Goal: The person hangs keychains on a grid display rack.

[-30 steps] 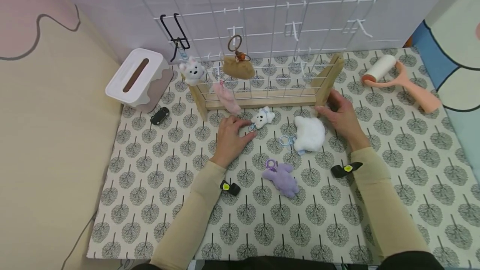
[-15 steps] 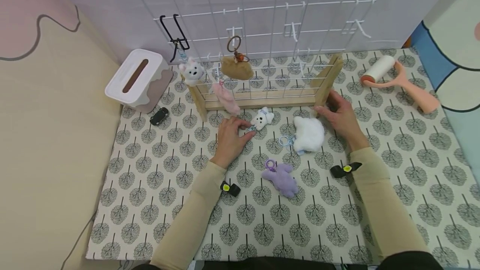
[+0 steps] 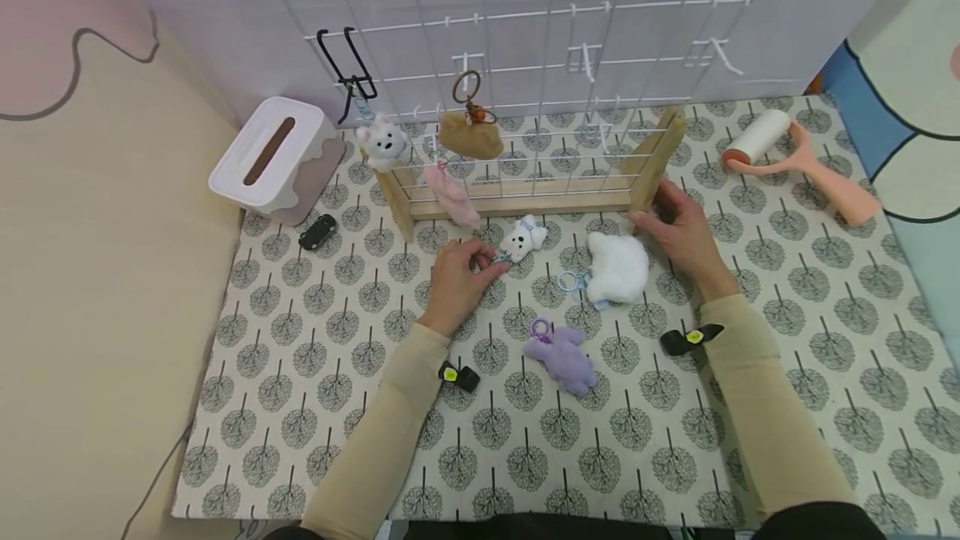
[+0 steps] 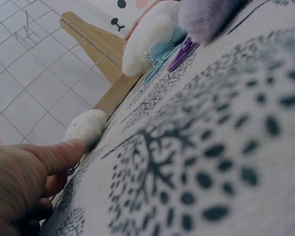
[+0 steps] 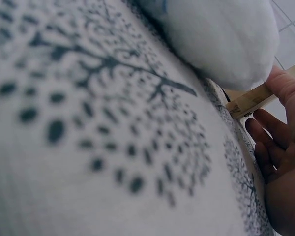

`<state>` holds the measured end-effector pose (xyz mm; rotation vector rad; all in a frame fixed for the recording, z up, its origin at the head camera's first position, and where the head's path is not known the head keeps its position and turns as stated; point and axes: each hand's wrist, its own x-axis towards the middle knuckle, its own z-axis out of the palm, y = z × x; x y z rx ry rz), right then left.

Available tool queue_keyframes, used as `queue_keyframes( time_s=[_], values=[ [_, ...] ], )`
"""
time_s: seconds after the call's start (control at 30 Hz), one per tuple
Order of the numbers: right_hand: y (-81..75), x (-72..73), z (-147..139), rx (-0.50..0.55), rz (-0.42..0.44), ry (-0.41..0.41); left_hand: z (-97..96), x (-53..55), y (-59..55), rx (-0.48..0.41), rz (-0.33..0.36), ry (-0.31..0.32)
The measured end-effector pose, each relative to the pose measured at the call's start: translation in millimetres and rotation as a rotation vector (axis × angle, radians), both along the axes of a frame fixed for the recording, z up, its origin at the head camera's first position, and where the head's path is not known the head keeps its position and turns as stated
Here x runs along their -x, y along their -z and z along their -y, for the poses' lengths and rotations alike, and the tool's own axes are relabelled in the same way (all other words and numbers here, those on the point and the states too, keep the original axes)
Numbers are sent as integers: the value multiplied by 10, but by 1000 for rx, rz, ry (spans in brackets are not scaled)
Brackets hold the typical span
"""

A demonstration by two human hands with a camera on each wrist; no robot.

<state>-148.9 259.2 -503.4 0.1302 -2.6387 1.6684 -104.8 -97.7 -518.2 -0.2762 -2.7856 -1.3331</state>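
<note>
My left hand (image 3: 459, 280) pinches the blue ring end of a small white plush dog keychain (image 3: 525, 238) between thumb and index finger. The dog lies on the patterned cloth with its face up; in the left wrist view the plush dog (image 4: 86, 127) shows just past the thumb. With thumb and fingers on either side, my right hand (image 3: 682, 232) grips the right wooden leg (image 3: 654, 161) of the wire rack, low down. Close to that hand lies a larger white plush keychain (image 3: 618, 267), its blue ring to the left. A purple plush keychain (image 3: 564, 359) rests nearer me.
Behind the hands stands the white wire grid (image 3: 555, 65), carrying hooks. On it hang a white bear plush (image 3: 385, 142), a brown plush (image 3: 471, 136) and a pink plush (image 3: 452, 194). A tissue box (image 3: 273, 157), a black toy car (image 3: 318, 232) and a lint roller (image 3: 817, 165) lie around.
The left thumb and index finger have closed together on the keychain's ring, and the hand has drawn slightly left. The right hand stays on the rack's leg.
</note>
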Motion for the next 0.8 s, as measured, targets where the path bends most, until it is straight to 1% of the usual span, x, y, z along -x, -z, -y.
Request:
queue_keyframes(
  time_s=[0.1,0.2,0.3,0.53,0.63,0.67,0.8],
  values=[
    [15,12,-5,14,3,-2,18,-9,-4,-57,24,-8],
    [23,21,-7,10,6,-1,31,-16,-9,-85,34,-4],
    [25,18,-11,6,11,1,39,-16,-10,-108,23,7],
    [26,11,-35,19,2,0,37,-34,-32,-218,0,25],
    [17,3,-21,32,7,-10,36,-42,-67,-224,-34,50],
    [19,4,-19,36,10,-13,39,-38,-82,-217,-55,61],
    [25,4,-28,37,10,-18,38,9,-216,-181,-152,129]
  ],
)
